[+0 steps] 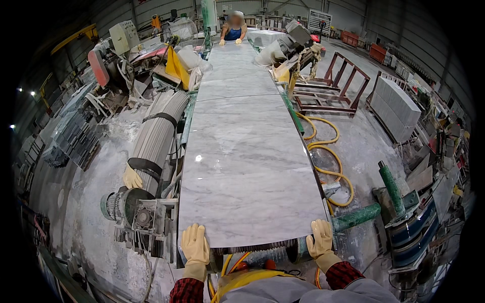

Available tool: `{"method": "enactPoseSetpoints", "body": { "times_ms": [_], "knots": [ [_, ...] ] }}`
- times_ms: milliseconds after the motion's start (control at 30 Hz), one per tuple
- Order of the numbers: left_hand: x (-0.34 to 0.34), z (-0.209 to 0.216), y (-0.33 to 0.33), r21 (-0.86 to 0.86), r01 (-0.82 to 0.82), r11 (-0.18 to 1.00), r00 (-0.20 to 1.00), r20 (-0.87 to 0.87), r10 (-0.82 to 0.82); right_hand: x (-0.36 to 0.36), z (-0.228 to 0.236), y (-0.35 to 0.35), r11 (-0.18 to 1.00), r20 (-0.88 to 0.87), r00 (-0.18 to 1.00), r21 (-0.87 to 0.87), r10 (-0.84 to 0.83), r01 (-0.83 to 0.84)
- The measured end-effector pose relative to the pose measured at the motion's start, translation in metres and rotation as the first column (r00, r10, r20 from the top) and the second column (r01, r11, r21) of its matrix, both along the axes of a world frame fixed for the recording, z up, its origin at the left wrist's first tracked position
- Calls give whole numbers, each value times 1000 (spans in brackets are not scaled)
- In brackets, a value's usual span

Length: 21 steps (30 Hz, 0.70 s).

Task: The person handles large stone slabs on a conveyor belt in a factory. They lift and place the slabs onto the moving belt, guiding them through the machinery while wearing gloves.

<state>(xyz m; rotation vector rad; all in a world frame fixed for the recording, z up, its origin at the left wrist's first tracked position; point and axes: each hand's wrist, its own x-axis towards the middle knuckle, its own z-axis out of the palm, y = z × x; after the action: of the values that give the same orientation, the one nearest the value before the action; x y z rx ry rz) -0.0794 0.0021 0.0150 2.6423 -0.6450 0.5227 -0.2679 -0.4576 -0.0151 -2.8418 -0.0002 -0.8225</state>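
A polished white marble slab with grey veins [247, 197] lies flat on a long roller conveyor in front of me. My left hand [195, 247], in a pale yellow rubber glove, rests on its near left corner, fingers stretched forward. At the near right corner my right hand [320, 242], gloved alike, lies with fingers extended against the edge; its thumb side is nearest the slab. Both hands look open, neither wrapped round anything. Past a thin cross seam lies a second marble slab [237, 73]. A co-worker in a blue apron [233, 34] has both gloved hands at its far end.
A motor [117, 206] and a strapped grey roll-like bundle [160, 129] flank the conveyor's left side. Yellow hose [337, 174] coils on the floor to the right, near a green metal roller [356, 217]. Beyond stand a reddish steel rack [331, 88] and stacked pale slabs [395, 108].
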Motion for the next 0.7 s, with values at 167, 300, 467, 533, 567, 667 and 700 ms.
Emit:
{"method": "enactPoseSetpoints", "body": {
  "times_ms": [167,300,467,533,567,667,700],
  "knots": [
    [-2,4,-1,-19,3,1000,1000,-30,-3,-3,-1,3,999,-29,999,2,-34,34],
    [-5,1,0,-2,0,1000,1000,8,0,-5,-3,3,999,-30,999,5,-39,39],
    [-4,-8,2,-1,6,1000,999,42,-6,-7,-4,3,999,-16,999,3,-39,39],
    [-6,-6,1,6,-2,1000,1000,14,1,-10,-5,4,999,-31,998,6,-53,53],
    [-7,-5,0,9,-5,1000,1000,1,5,-11,-5,4,998,-34,998,5,-60,60],
    [-6,-10,3,25,-10,1000,997,74,8,-10,-3,5,998,-43,997,11,-60,61],
    [-7,-8,2,16,-3,1000,998,59,3,-11,0,6,998,-39,998,13,-59,59]
  ]
}}
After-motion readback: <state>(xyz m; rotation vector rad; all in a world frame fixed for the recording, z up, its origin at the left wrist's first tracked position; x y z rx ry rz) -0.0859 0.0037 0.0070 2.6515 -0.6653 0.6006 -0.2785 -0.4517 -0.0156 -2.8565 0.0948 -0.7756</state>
